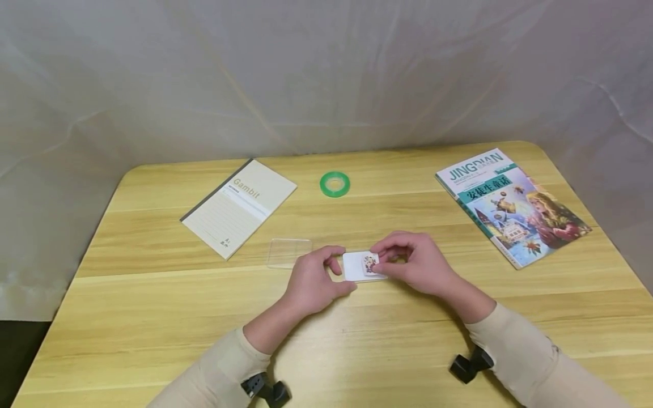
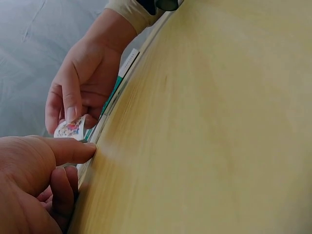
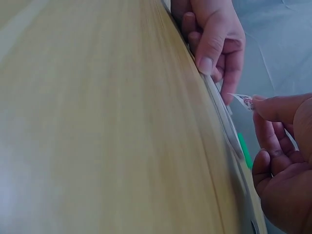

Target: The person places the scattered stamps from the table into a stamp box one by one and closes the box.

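Near the middle of the bench [image 1: 153, 317], a little toward the near edge, a small white card [image 1: 356, 266] is lying flat. The left hand [image 1: 312, 283] is rested against the card's left side; its thumb and fingers [image 2: 73, 151] are curled and pressed on the card's edge, steadying it. A small colourful sticker [image 1: 369, 264] is pinched between the thumb and forefinger of the right hand [image 1: 415, 263], its fingers [image 2: 73, 100] clamped together on it just above the card's right part. In the wrist views the sticker is seen lifted slightly off the card. A clear plastic sheet [image 1: 289, 253] is lying just left of the left hand. A notebook [image 1: 238, 206] is placed toward the far left corner, a green tape roll [image 1: 335, 184] near the far edge at centre, and a picture book [image 1: 512, 205] toward the far right corner, all well apart from the hands.
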`<act>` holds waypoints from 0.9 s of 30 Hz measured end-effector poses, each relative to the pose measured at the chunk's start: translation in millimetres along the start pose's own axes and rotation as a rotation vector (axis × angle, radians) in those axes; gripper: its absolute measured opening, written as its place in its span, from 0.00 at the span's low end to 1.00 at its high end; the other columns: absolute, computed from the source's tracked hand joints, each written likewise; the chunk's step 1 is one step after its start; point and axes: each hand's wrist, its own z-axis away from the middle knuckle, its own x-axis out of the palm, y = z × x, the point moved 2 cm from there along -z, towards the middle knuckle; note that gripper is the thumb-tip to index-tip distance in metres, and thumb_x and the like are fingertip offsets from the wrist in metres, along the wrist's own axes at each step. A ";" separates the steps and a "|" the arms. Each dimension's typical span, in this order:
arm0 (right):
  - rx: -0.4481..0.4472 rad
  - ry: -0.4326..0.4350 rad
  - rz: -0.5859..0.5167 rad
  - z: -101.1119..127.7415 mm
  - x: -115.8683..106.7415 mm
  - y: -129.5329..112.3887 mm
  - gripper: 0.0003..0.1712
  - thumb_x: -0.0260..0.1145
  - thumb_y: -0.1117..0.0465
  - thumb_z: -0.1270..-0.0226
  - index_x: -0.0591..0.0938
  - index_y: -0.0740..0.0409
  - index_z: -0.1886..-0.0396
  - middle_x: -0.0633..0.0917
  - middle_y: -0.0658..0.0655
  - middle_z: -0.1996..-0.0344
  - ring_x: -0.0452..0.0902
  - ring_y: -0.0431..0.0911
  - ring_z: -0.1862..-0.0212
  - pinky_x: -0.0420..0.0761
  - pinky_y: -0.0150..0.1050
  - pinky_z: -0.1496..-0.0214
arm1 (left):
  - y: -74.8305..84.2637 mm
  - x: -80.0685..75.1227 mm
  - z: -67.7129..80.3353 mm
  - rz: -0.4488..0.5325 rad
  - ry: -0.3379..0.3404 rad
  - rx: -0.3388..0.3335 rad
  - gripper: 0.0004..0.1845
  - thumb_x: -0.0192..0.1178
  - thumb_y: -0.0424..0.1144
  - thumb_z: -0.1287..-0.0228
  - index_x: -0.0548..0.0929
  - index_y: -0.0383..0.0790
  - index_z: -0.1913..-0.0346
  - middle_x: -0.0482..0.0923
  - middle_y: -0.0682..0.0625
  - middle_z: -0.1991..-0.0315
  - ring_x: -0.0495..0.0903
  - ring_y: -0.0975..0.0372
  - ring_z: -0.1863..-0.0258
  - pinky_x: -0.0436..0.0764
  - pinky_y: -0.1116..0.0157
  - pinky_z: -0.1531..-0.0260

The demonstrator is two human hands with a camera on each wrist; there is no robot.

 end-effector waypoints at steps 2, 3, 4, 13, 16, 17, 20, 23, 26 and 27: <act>0.003 0.003 0.003 -2.1 3.4 -1.1 0.14 0.80 0.68 0.47 0.88 0.58 0.60 0.87 0.51 0.66 0.83 0.48 0.65 0.82 0.38 0.63 | 0.3 -0.1 0.0 -0.001 -0.001 0.006 0.33 0.82 0.38 0.57 0.82 0.35 0.43 0.77 0.55 0.71 0.69 0.64 0.80 0.69 0.68 0.78; 0.009 0.005 0.008 -3.0 4.7 -1.2 0.14 0.80 0.68 0.47 0.88 0.57 0.60 0.87 0.51 0.67 0.83 0.47 0.66 0.82 0.37 0.63 | 0.4 -0.3 0.0 0.000 -0.002 0.005 0.33 0.82 0.38 0.56 0.83 0.36 0.43 0.77 0.55 0.71 0.69 0.64 0.80 0.68 0.68 0.78; 0.014 0.009 0.012 -3.8 6.1 -1.5 0.14 0.80 0.68 0.47 0.88 0.58 0.61 0.87 0.51 0.67 0.83 0.47 0.66 0.82 0.37 0.64 | 0.3 -0.3 0.0 0.000 -0.002 0.006 0.33 0.82 0.38 0.56 0.82 0.36 0.43 0.77 0.55 0.71 0.69 0.64 0.80 0.68 0.68 0.78; 0.007 0.029 0.055 -8.2 15.8 -0.3 0.14 0.81 0.69 0.50 0.88 0.59 0.62 0.86 0.52 0.69 0.82 0.46 0.67 0.81 0.37 0.66 | -0.8 -0.4 -0.6 -0.012 -0.012 -0.010 0.33 0.82 0.39 0.56 0.82 0.36 0.43 0.77 0.56 0.71 0.69 0.63 0.79 0.69 0.67 0.77; -0.017 0.037 0.107 -8.6 18.1 0.0 0.14 0.81 0.69 0.50 0.88 0.58 0.62 0.85 0.50 0.69 0.82 0.44 0.68 0.80 0.37 0.66 | -0.9 -0.3 -0.8 -0.016 -0.014 -0.013 0.33 0.82 0.39 0.56 0.82 0.36 0.43 0.77 0.56 0.71 0.69 0.63 0.79 0.69 0.67 0.76; -0.028 0.040 0.129 -8.8 18.5 0.3 0.14 0.81 0.69 0.50 0.88 0.57 0.63 0.85 0.49 0.70 0.81 0.44 0.69 0.79 0.37 0.67 | -0.8 -0.4 -0.7 -0.016 -0.014 -0.013 0.33 0.82 0.39 0.56 0.82 0.36 0.43 0.77 0.56 0.71 0.69 0.63 0.79 0.70 0.67 0.76; -0.060 0.050 0.184 -9.0 19.8 0.2 0.14 0.82 0.68 0.51 0.89 0.54 0.64 0.83 0.47 0.73 0.78 0.44 0.70 0.76 0.36 0.69 | -0.6 -0.3 -0.5 -0.012 -0.019 -0.018 0.33 0.81 0.39 0.55 0.82 0.37 0.43 0.77 0.56 0.71 0.70 0.63 0.79 0.70 0.67 0.76; -0.081 0.051 0.216 -9.4 21.0 0.5 0.14 0.82 0.67 0.52 0.89 0.53 0.64 0.82 0.47 0.74 0.75 0.46 0.71 0.73 0.36 0.70 | -0.6 -0.4 -0.3 -0.004 -0.023 -0.022 0.33 0.81 0.39 0.55 0.82 0.37 0.43 0.77 0.56 0.71 0.70 0.63 0.79 0.70 0.67 0.76; -0.086 0.042 0.239 -9.8 22.3 -0.1 0.14 0.83 0.65 0.52 0.89 0.53 0.64 0.81 0.48 0.75 0.75 0.46 0.71 0.72 0.36 0.70 | -0.7 -0.5 -0.4 -0.004 -0.022 -0.021 0.33 0.81 0.39 0.55 0.82 0.37 0.43 0.77 0.56 0.71 0.70 0.63 0.79 0.70 0.67 0.77; -0.085 0.038 0.249 -10.1 22.5 -0.5 0.14 0.83 0.65 0.52 0.89 0.53 0.64 0.80 0.48 0.75 0.74 0.46 0.71 0.72 0.36 0.69 | -0.7 -0.5 -0.5 -0.005 -0.022 -0.020 0.33 0.81 0.39 0.55 0.82 0.37 0.43 0.77 0.56 0.71 0.70 0.63 0.79 0.70 0.67 0.77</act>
